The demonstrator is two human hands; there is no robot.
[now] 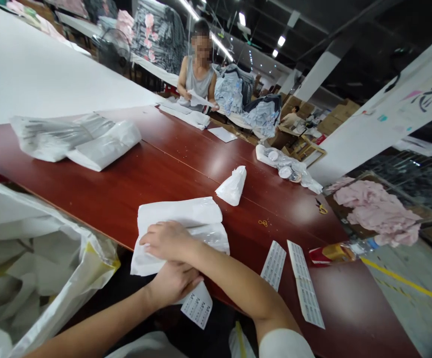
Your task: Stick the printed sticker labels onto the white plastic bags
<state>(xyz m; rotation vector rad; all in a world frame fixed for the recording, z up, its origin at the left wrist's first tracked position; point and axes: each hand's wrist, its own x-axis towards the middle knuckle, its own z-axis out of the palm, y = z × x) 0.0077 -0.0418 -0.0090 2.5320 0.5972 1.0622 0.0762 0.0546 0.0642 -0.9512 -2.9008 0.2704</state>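
Note:
My left hand [174,284] is closed on a sheet of size labels [198,307], printed with rows of "M", which hangs past the table's front edge. Across it reaches my right hand [166,240], its fingers lying on a white plastic packaging bag [178,211] at that edge. What lies under the right fingertips is hidden. The bag looks folded, with a glossy clear strip on its right part. My wrists cross, the right forearm lying over the left hand. Further right on the table are two more label sheets [274,263], [305,283], apart from my hands.
On the red-brown table [186,169] lie bundled plastic bags [104,144], a crumpled white piece [232,186], yellow-handled snips [321,207] and a bottle [361,247]. A white-lined bin [89,263] stands at left. Across the table another person [201,74] handles white sheets.

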